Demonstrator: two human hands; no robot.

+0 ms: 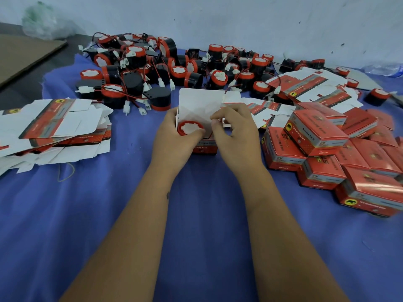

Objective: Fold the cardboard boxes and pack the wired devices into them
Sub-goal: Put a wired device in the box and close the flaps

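1. A blue cloth (196, 214) covers the surface.
2. Flat box blanks (54, 127) lie at left.
3. Wired devices (152, 68) are heaped at top centre.
4. Folded red boxes (327, 153) pile at right.

Soft, even, cool light fills the scene; shadows are faint, just thin ones under the arms on the blue cloth (196, 214). Glossy boxes (322, 136) at 3 o'clock catch mild sheen. Edges bend from the wide lens; corners and the bag (41, 20) at 10 o'clock look blurred.
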